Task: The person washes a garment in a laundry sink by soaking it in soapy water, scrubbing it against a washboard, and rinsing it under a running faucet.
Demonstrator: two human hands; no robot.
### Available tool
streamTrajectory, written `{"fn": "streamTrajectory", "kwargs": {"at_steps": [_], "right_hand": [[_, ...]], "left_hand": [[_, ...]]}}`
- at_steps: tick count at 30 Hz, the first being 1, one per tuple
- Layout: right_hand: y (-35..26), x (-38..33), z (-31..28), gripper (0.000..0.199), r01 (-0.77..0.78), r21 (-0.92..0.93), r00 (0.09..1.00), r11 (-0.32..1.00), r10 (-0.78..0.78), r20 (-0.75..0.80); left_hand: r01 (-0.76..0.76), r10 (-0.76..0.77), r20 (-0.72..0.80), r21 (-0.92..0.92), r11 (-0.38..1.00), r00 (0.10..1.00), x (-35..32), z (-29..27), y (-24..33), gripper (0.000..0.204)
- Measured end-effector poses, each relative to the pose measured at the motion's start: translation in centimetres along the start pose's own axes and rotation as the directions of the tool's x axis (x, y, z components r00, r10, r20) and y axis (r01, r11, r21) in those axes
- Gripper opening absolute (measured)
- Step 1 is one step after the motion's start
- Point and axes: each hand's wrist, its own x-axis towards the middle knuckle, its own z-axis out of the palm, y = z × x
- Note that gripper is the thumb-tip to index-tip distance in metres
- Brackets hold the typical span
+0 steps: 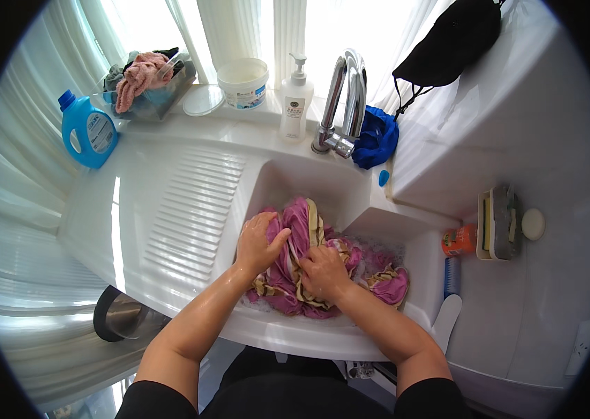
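A wet bundle of pink and pale yellow cloth [297, 220] is bunched up in the white sink [288, 173], partly in sudsy water. My left hand [258, 244] is closed on the bundle's left side, its thumb pointing right across the pink fabric. Lower and to the right, my right hand [324, 272] grips a fold with its fingers curled in. Some of those fingertips are hidden by the cloth. More of the same fabric spreads in the foam toward the sink's right wall. Both forearms look wet.
A ribbed washboard [197, 209] adjoins the sink's left side. Behind stand a chrome faucet [340, 105], a white pump bottle [297, 105], a white tub [244, 84] and a clothes bin [162, 105]. A blue detergent jug [90, 130] stands far left; a brush [451, 307] is at right.
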Motion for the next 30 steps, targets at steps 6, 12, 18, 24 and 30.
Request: {"fn": "streamTrajectory", "kwargs": {"at_steps": [6,12,18,24,30], "right_hand": [[-2.3,-6.1,-3.4,0.041,0.125,-0.011,0.991,0.992,-0.125,0.046],[-2.1,-5.7,-4.7,0.111,-0.188,0.001,0.962,0.982,0.184,0.203],[-0.9,-3.3,2.1,0.115,-0.167,-0.148,0.953,0.975,0.198,0.228],[3.1,0.7,5.2,0.107,-0.305,-0.108,0.931,0.946,0.320,0.176],[7.7,5.8,6.2,0.092,-0.765,0.065,0.509,0.641,0.540,0.671]], "left_hand": [[0.295,-0.241,0.728,0.055,0.954,0.642,5.0,3.5,-3.6,0.082],[-0.004,-0.092,0.628,0.149,0.989,0.773,-5.0,2.4,-0.7,0.061],[-0.009,-0.181,0.383,0.445,0.895,0.906,-6.7,4.4,-0.9,0.041],[0.104,-0.294,0.341,0.478,0.872,0.893,-0.6,8.7,-4.7,0.038],[0.127,-0.394,0.326,0.610,0.782,0.860,2.8,13.0,-9.5,0.035]]}}
